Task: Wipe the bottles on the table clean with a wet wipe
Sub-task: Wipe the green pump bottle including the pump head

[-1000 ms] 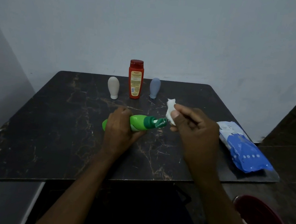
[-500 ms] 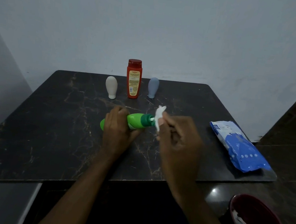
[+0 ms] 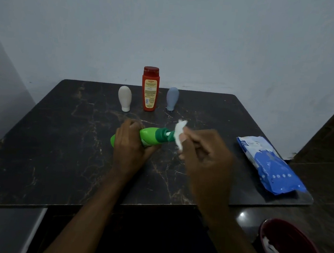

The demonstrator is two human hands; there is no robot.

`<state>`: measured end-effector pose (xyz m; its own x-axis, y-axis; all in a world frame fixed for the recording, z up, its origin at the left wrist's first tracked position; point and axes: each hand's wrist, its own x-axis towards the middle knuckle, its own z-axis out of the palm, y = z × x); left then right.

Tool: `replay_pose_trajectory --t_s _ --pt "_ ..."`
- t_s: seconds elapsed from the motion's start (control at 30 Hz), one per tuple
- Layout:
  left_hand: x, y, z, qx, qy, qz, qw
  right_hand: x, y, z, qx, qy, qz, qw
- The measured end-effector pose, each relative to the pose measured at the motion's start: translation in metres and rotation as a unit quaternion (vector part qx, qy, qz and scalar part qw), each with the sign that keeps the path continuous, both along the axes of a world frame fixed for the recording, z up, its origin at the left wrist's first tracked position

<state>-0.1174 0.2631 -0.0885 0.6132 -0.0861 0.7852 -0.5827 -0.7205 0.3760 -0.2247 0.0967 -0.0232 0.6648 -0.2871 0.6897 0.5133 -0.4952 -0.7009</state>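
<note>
**A:** What have the hands got?

**B:** The left hand [image 3: 132, 143] is wrapped round the body of the green bottle [image 3: 150, 138], which lies sideways over the middle of the table [image 3: 58, 146]. The right hand [image 3: 206, 150], at its 3 o'clock, pinches a bunched wet wipe [image 3: 178, 133] against the cap end.

**A:** How will it handle?

**B:** I'd judge it to be light, fairly stiff plastic that turns slick once damp. The broad body is the place to grip, leaving the cap free. The wipe is limp.

**A:** What's changed?

**B:** A second ago the cap's green tip showed beside the wipe. Now the right hand has closed in and the wipe covers it. The left grip is the same.

**A:** And further out?

**B:** At 12 o'clock stand a white bottle [image 3: 124, 97], a red bottle [image 3: 149, 89] and a grey-blue bottle [image 3: 172, 98], all upright. A blue wipes pack [image 3: 270, 165] lies at 3 o'clock. A dark red bin [image 3: 293, 250] sits at 5 o'clock, off the table.
</note>
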Motion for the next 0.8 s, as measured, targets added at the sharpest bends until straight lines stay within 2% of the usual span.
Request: replay_pose_trajectory --t_s 0.07,0.1,0.27,0.4,0.57,0.6,0.7,0.73,0.8 --pt "-0.001 0.000 0.001 0.006 0.002 0.000 1.000 0.008 -0.010 0.006 0.061 0.039 -0.010 0.997" --pt "-0.001 0.000 0.000 0.006 -0.001 0.001 1.000 0.009 -0.009 0.006 0.063 0.044 -0.007 0.997" --pt "0.000 0.003 -0.002 -0.020 -0.003 -0.008 1.000 -0.008 0.007 0.002 -0.014 0.027 0.042 0.999" --pt "-0.001 0.000 -0.002 0.009 0.007 0.004 1.000 0.008 -0.011 0.008 0.079 0.052 0.021 0.995" --pt "0.000 0.003 -0.003 -0.021 -0.007 -0.003 1.000 -0.005 0.010 0.004 -0.064 0.003 0.031 0.997" --pt "0.000 0.002 -0.003 -0.017 -0.010 -0.002 1.000 -0.004 0.008 0.005 -0.060 -0.003 0.033 0.998" --pt "0.000 -0.001 -0.004 0.002 -0.014 0.011 1.000 0.007 -0.005 0.008 0.033 0.019 0.005 0.999" --pt "0.001 0.000 -0.005 -0.001 -0.013 0.014 1.000 0.009 -0.006 0.007 0.035 0.023 0.000 0.999" --pt "0.002 0.002 -0.006 -0.027 -0.004 0.015 1.000 0.004 0.001 0.007 -0.019 0.007 0.021 1.000"
